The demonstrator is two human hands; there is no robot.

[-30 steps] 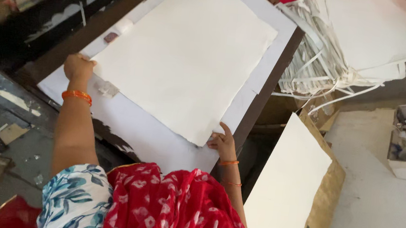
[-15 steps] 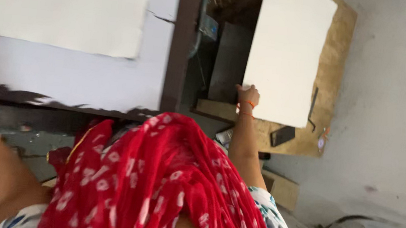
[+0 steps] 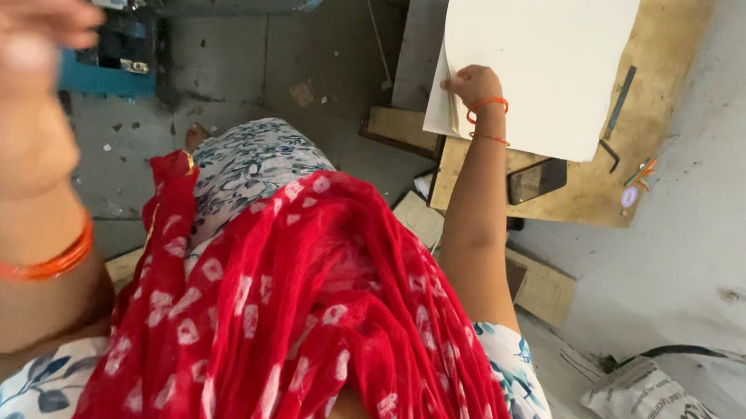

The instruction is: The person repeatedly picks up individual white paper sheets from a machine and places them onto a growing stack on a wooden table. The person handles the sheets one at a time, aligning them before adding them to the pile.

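Right hand [image 3: 471, 87] pinches the white paper stack's [image 3: 537, 56] corner on a wooden board [image 3: 657, 101]; blurred left hand [image 3: 5, 60] hangs open, red scarf [image 3: 306, 323] blocking below.

1. The right hand [image 3: 471, 88], with orange bangles at the wrist, pinches the lower left corner of a stack of large white paper sheets [image 3: 542, 52], thumb on top.
2. Under that stack lies a flat brown wooden board [image 3: 656, 110]; a dark rectangular phone [image 3: 537, 181] rests on it just below the right wrist.
3. The left hand [image 3: 10, 60] is raised near the camera, blurred, fingers spread, holding nothing.
4. Between the two arms hangs a red white-patterned scarf [image 3: 306, 323].
5. Well right of the right arm, a grey printed sack [image 3: 661, 415] lies on the floor.
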